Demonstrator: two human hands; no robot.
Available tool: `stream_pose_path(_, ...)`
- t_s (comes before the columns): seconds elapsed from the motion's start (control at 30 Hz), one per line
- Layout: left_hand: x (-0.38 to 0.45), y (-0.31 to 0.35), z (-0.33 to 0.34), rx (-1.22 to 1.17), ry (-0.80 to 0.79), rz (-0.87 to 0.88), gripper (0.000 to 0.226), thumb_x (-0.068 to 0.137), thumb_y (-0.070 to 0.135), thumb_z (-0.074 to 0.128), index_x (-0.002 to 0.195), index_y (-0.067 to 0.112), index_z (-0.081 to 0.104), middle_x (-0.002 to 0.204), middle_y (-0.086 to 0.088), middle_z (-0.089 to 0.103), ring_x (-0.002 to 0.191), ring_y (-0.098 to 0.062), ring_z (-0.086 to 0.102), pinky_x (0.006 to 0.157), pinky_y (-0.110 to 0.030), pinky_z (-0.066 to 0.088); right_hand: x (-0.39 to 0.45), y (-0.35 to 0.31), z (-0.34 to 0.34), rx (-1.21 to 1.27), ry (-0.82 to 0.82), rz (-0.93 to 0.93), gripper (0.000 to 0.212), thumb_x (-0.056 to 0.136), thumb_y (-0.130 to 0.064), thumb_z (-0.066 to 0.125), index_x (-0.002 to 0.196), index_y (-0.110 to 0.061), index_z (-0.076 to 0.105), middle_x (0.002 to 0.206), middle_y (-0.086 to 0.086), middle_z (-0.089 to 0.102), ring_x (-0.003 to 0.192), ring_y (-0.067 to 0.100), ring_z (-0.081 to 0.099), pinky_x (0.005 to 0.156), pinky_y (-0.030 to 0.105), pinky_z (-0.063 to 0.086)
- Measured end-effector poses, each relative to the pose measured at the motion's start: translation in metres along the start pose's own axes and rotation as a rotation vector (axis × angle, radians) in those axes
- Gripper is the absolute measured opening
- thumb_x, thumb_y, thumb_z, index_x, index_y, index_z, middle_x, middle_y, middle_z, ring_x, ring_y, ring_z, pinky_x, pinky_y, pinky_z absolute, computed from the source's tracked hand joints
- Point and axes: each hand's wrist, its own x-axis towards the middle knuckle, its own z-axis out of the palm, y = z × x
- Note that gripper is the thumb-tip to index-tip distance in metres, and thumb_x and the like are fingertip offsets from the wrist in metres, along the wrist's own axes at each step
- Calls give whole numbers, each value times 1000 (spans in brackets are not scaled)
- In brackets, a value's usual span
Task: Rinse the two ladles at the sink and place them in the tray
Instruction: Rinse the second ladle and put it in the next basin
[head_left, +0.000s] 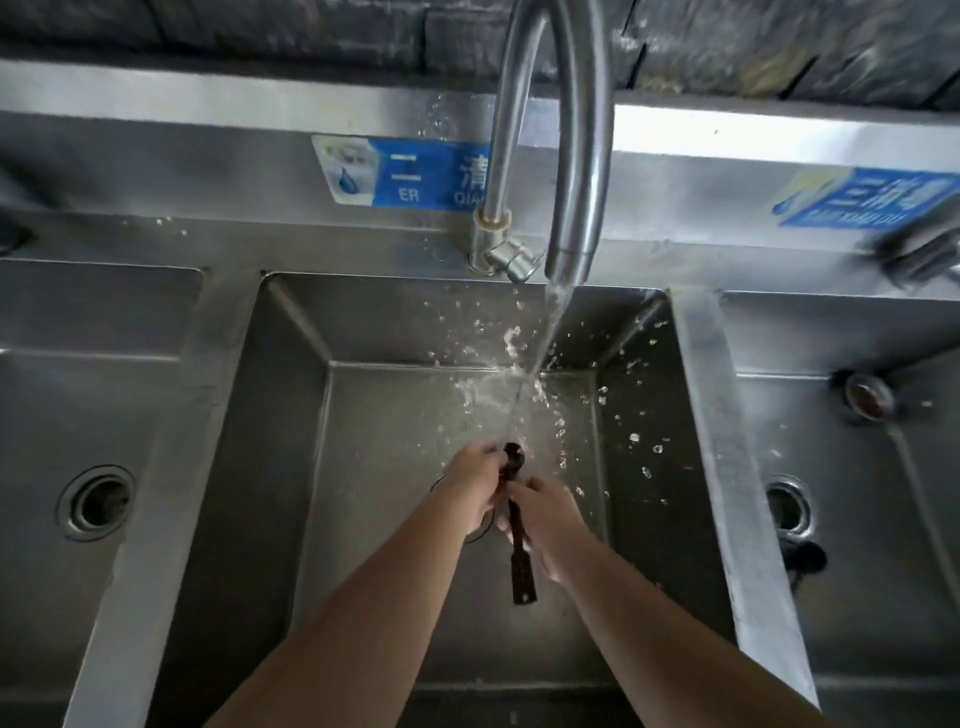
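A dark ladle (518, 540) is held low in the middle sink basin (291, 415), its bowl end up under the water stream and its flat handle end pointing toward me. My right hand (548, 525) grips the handle's middle. My left hand (475, 486) is closed around the bowl end at the top. Water runs from the curved steel tap (571, 208) onto the ladle and splashes outward. Only one ladle shows; no tray is in view.
A left basin (96, 501) with a drain and a right basin (789, 506) with a drain flank the middle one, separated by steel dividers. Blue labels (405, 171) sit on the backsplash. A second tap handle (919, 254) shows at far right.
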Motion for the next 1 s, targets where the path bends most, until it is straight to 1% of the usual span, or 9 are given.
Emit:
stream_pose_path(0.13,6,-4,0,-34,0,-8,9,93,6,59,90,8,67,77,-13,68,60,-22,65,52,-33,53,-6,-4,2,-76,29,-18,13,92,-10,59,85,-6,68,62,9,64,36,8,54,36,18,36)
stream_pose_path(0.23,10,-7,-2,-102,47,-30,8,89,6,66,82,3,65,59,-10,66,51,-21,63,47,-30,52,-8,-5,3,-191,36,-30,13,86,-10,56,80,-9,68,57,6,62,42,13,54,46,24,42)
stream_pose_path(0.37,14,-5,0,166,169,5,27,84,13,71,60,7,59,45,-7,58,33,-15,55,34,-23,39,-9,-6,2,-369,41,-106,17,83,-13,52,74,-17,66,55,2,62,48,16,55,53,27,43)
stream_pose_path(0.47,8,1,1,330,176,0,23,89,17,61,68,21,54,57,2,56,48,-13,54,55,-32,56,-9,-7,0,-432,42,-155,21,82,-16,54,69,-20,69,52,-1,60,49,14,53,53,27,42)
stream_pose_path(0.53,4,1,0,118,136,-40,21,92,13,59,71,15,60,65,-3,60,59,-20,58,70,-41,57,-8,-7,0,-434,30,-169,17,83,-17,57,73,-15,71,53,1,61,51,16,54,54,28,42)
stream_pose_path(0.67,-3,4,7,-379,-8,-45,15,91,-11,46,82,-2,56,71,-17,58,57,-23,62,51,-30,54,-13,-2,-2,-379,69,-192,18,83,-18,51,76,-21,68,47,-6,59,45,9,53,45,24,40)
stream_pose_path(0.8,-8,5,8,-401,-52,-34,8,95,0,53,89,-1,57,66,-15,66,53,-22,65,49,-30,54,-17,-2,-4,-373,100,-222,19,85,-21,53,86,-26,70,64,-5,66,58,12,59,51,23,42)
stream_pose_path(0.9,-6,3,9,-225,77,-45,19,88,19,70,87,0,67,64,-11,69,55,-23,67,56,-37,59,-20,-5,-3,-400,100,-285,16,86,-23,56,78,-28,69,65,-6,66,65,16,63,58,27,46)
stream_pose_path(1.0,-11,4,12,-311,86,-84,27,87,29,71,83,2,68,62,-7,67,52,-20,64,52,-32,56,-21,-9,-1,-387,99,-300,17,85,-20,56,75,-30,66,70,-3,69,75,22,68,62,28,47)
